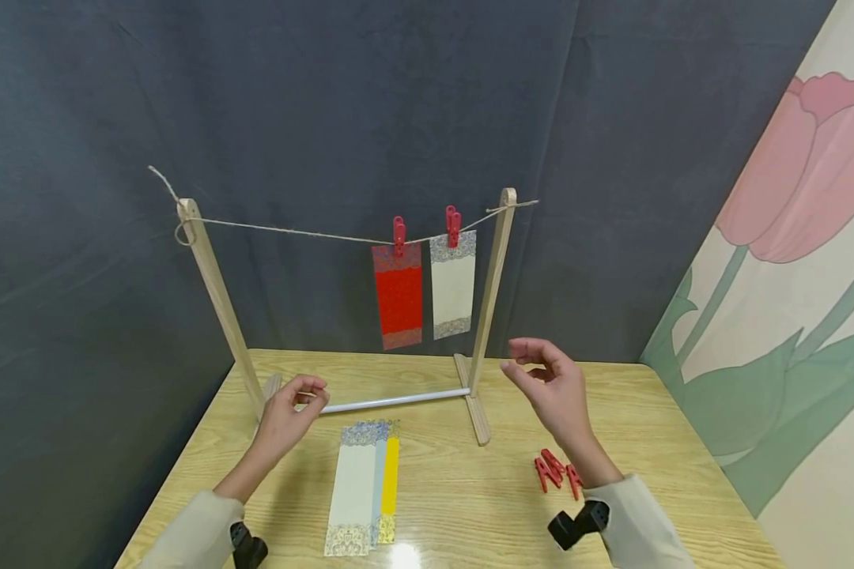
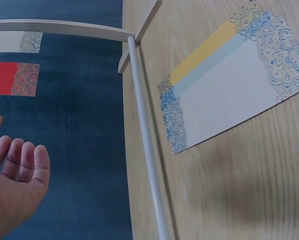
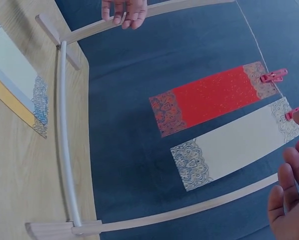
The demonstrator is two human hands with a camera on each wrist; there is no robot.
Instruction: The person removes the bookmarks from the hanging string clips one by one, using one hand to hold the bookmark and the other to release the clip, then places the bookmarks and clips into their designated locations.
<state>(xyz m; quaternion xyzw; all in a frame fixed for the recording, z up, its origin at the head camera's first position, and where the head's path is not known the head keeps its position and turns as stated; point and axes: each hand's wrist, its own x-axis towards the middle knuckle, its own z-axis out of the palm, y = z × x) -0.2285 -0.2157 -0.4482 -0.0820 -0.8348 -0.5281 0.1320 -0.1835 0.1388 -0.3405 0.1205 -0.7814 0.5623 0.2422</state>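
**Two cards up on the line, three lying on the table, both hands empty**

Here we are: the left hand [image 1: 288, 415] and the right hand [image 1: 551, 387] hang well apart in the air, fingers loosely bent, nothing between thumb and fingertips on either side. The left is nearest the grey rod [image 1: 406, 399] of the stand; the right sits just beside the right-hand post [image 1: 494, 288].

And look at the cards! A red card [image 1: 398, 300] and a pale card [image 1: 453, 288] dangle from the string [image 1: 292, 231], each under one red peg [image 1: 398, 235]. Down on the table [image 1: 470, 514], a white card [image 1: 351, 482] overlaps a blue card [image 1: 379, 482], with a yellow card [image 1: 390, 478] showing at the right.

How will they handle? Light as you like, I'd judge: thin, fairly stiff, flat enough to hang straight, but likely to crease under a hard squeeze. Flat on the wood, they may be tricky to lift, and overlapping sheets could slide together. Best hold: a soft pinch on a long edge, or at the lacy patterned end.

Over by the right forearm, the loose pegs [image 1: 573, 479] look small, light and springy; take those by the handle ends, opposite the biting tips.
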